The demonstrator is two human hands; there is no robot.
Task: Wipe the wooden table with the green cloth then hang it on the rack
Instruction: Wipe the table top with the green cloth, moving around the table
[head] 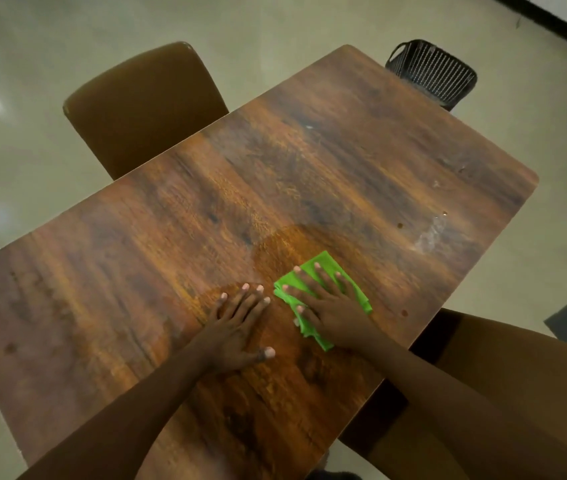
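A folded green cloth lies flat on the dark wooden table, near its right edge. My right hand presses down on the cloth with fingers spread, covering most of its middle. Just to the left, my left hand rests palm-down on the bare wood, fingers apart, holding nothing. A whitish smear and a few small spots mark the table beyond the cloth, toward the right edge. No rack is in view.
A brown chair stands at the table's far left side. A tan chair sits at the near right corner. A black slatted basket stands on the floor past the far corner. Pale tiled floor surrounds the table.
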